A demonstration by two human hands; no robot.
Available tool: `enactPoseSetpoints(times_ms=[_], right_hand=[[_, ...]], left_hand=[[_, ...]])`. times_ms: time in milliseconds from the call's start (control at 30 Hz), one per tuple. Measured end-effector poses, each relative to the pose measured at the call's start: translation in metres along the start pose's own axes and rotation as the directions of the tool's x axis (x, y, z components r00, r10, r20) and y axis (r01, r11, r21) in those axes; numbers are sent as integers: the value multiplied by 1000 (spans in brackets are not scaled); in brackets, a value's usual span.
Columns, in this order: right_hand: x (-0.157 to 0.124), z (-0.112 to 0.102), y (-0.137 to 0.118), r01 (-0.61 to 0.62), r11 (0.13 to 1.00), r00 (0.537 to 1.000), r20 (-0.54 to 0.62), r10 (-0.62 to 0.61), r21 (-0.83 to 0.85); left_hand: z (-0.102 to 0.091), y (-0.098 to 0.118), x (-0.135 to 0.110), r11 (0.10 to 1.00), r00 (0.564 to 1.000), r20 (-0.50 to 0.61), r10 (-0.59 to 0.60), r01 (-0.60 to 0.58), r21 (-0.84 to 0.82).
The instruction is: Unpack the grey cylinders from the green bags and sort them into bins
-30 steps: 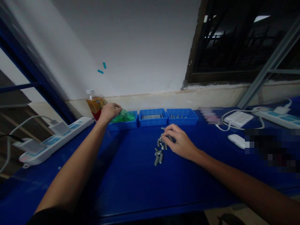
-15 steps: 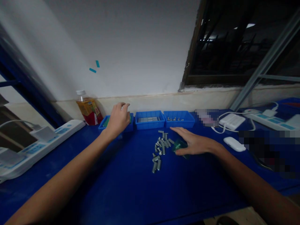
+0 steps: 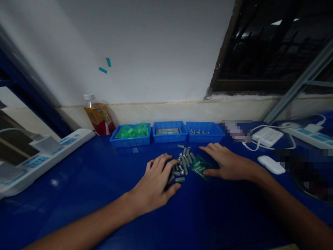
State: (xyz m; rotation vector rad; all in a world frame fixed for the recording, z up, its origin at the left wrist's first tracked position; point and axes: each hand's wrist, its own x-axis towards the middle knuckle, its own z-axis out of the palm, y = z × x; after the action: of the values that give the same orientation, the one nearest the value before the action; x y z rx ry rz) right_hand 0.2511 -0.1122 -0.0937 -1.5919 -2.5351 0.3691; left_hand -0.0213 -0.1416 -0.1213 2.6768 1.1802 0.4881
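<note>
My left hand (image 3: 157, 180) is low over the table, fingers spread and curved along the left side of a loose pile of small metal cylinders (image 3: 185, 163). Its fingertips are at the pile, and a few pieces are partly hidden behind them. Some screws (image 3: 181, 170) are mixed in among the cylinders. Right of the pile lies a green see-through plastic bag (image 3: 199, 166) with metal pieces in it. My right hand (image 3: 225, 161) is open beside this bag, its thumb at the bag's lower right edge and its fingers stretched out above it.
Along the wall stand three blue bins: one with green bags (image 3: 131, 131), one with metal cylinders (image 3: 168, 131), one with screws (image 3: 199, 132). A drink bottle (image 3: 97, 116) and power strip (image 3: 52, 156) are left; a white case (image 3: 271, 164) and charger (image 3: 267, 136) are right.
My left hand has come from above the left bin down to the pile, uncovering the green bags. The lower cylinders have shifted closer to the rest. My right hand stays by the bag.
</note>
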Motion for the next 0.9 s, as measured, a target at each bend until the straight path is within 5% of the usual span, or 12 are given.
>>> enactPoseSetpoints(times_ms=[267,367,433,500,567,633,700,767,833,900], right_hand=[[3,-14,-6,17,929,987,144,-75,370],[2,-18,-18,49,863,998,-4,-55,503],[4,-15,-32,148,874,962,-271,-20,463],[10,-7,-50,288,906,833,-548,-76,311],[19,5,-68,403,906,713,-665,-221,131],[27,16,-83,471,882,659,-666,-349,3],[32,24,-92,491,870,649,-649,-397,-41],[33,29,-96,485,874,674,-650,-350,32],[31,29,-96,454,861,740,-635,-222,228],[28,29,-94,368,776,853,-519,-61,513]], left_hand=[[1,1,-2,999,997,-74,-31,28,-47],[-4,2,-1,990,980,-184,-69,43,-137],[-9,3,3,957,960,-243,-142,70,-281],[-15,5,8,840,931,-219,-293,141,-524],[-19,7,14,596,892,-95,-442,213,-774],[-24,8,19,346,856,10,-517,219,-912],[-26,8,20,249,832,-12,-555,153,-956],[-27,7,17,341,806,-133,-577,90,-936],[-24,4,12,581,795,-311,-521,63,-812],[-19,2,6,829,827,-455,-331,25,-558]])
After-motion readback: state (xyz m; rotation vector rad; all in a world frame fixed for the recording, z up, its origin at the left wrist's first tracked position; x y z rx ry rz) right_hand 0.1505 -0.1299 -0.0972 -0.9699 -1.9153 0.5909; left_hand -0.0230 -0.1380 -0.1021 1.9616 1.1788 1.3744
